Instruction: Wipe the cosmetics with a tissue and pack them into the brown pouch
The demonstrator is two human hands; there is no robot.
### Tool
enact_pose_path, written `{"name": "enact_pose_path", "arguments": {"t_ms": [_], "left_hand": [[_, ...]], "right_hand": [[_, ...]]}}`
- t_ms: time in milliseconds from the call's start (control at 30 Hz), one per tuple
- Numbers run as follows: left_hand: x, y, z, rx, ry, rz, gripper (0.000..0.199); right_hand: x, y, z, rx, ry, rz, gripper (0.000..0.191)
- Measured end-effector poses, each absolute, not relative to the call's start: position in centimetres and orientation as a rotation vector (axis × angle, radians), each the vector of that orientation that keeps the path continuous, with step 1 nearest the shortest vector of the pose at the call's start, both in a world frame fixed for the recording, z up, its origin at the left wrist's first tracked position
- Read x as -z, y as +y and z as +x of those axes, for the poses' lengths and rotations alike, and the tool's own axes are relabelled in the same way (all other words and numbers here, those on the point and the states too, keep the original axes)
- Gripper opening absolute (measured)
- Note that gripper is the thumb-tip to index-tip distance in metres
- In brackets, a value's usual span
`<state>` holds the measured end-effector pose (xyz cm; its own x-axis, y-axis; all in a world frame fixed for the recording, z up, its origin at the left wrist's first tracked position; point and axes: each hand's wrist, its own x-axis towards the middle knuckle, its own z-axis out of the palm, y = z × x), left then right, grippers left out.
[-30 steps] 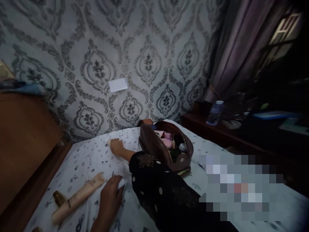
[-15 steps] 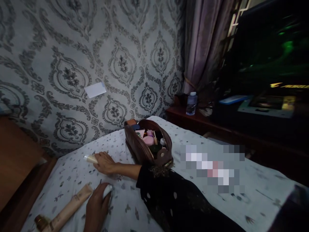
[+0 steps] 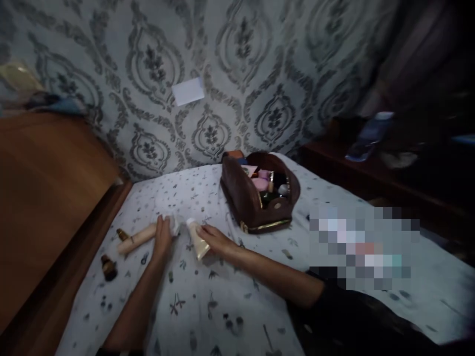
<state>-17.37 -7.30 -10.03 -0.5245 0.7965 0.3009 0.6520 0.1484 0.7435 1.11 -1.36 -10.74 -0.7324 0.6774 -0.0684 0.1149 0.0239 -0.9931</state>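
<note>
Head view: the right hand (image 3: 215, 241) grips a small cream tube (image 3: 198, 241) with white cap.

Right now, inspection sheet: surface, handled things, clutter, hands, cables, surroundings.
Surface: patterned white cloth
Handled things: cream tube, white cap; long beige tube, lying flat
Clutter: open brown bag holding pink items; two small brown bottles; pixelated patch, contents unreadable
Hands: right hand holds cream tube; left hand at long beige tube's end, beside blurred white item, grip unclear
Cables: nothing seen
Surroundings: patterned wall with white card; plastic bottle on dark ledge, right
</note>
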Motion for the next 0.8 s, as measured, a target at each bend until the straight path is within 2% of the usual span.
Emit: {"name": "enact_pose_path", "arguments": {"t_ms": [67,133,233,400,467,533,600,667,733,800], "left_hand": [[10.4,-7.4,-17.0,-1.315,2.224,1.429,0.040],[10.5,-7.5,-16.3,-1.303,2.163,1.477,0.031],[10.1,-7.8,-15.3,-1.299,2.095,1.553,0.021],[9.2,-8.2,-15.7,-1.362,2.130,1.560,0.028],[9.2,-8.4,-16.2,-1.343,2.122,1.566,0.026],[9.4,-8.4,-16.6,-1.301,2.085,1.593,0.020],[9.6,-8.4,-16.8,-1.259,2.045,1.630,0.017],[9.7,-8.4,-16.7,-1.232,2.022,1.665,0.018],[9.7,-8.4,-16.6,-1.210,2.020,1.699,0.020],[9.7,-8.4,-16.5,-1.187,2.036,1.730,0.022]], "right_hand": [[10.9,-1.8,2.6,-1.756,-1.939,-0.806,0.041],[10.8,-2.1,3.6,-1.730,-2.010,-0.874,0.055],[10.3,-2.8,3.7,-1.943,-1.850,-0.967,0.065],[9.2,-5.9,3.3,-2.202,-1.278,-0.987,0.060],[8.8,-7.1,3.6,-2.295,-1.347,-0.975,0.063],[8.6,-7.5,4.0,-2.309,-1.615,-0.964,0.057],[8.6,-6.7,4.2,-2.060,-1.998,-0.908,0.039],[8.8,-5.2,4.4,-1.510,-2.263,-0.858,0.027],[9.3,-3.3,4.3,-0.980,-2.313,-0.805,0.032],[10.0,-1.7,4.0,-0.750,-2.349,-0.692,0.047]]}}
